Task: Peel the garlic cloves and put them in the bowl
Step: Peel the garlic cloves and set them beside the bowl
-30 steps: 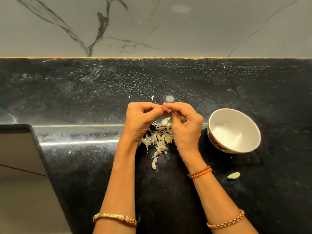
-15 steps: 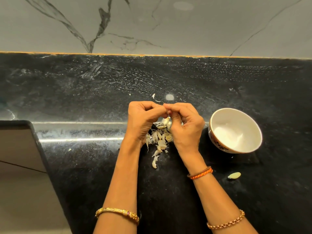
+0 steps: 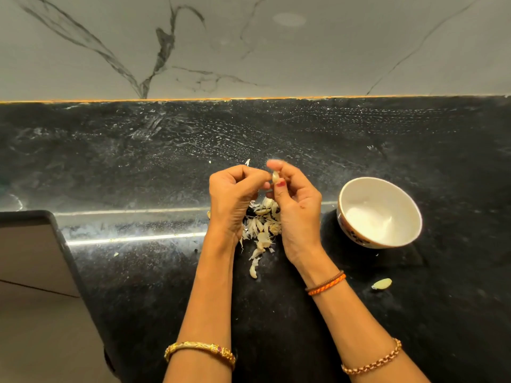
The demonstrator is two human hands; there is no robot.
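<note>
- Since a second ago, right hand [image 3: 297,205] has rolled palm-up and its fingertips have lifted; garlic clove [image 3: 275,177], hidden between the knuckles before, now shows.
- Right hand: fingers and thumb curled, pinching the clove at the tips, above the counter [image 3: 414,313].
- Left hand [image 3: 235,194]: fingers curled, thumb tip pressed up against the clove from the left side; can't tell if it grips the clove or just a bit of skin.
- Both hands meet over the pile of peels [image 3: 261,230], which lies on the counter between the wrists, a few scraps trailing toward the near edge.
- Bowl [image 3: 380,212]: white inside, patterned outside, tilted a bit, on the counter just right of the right hand; no cloves visible in it.
- One loose clove [image 3: 382,283] lies on the counter, near side of the bowl, apart from it.
- Small scrap of skin [image 3: 247,162] on the counter just behind the left hand.
- Bangle [image 3: 200,352] on left forearm, chain bracelet [image 3: 373,362] and orange thread band [image 3: 326,283] on right.
</note>
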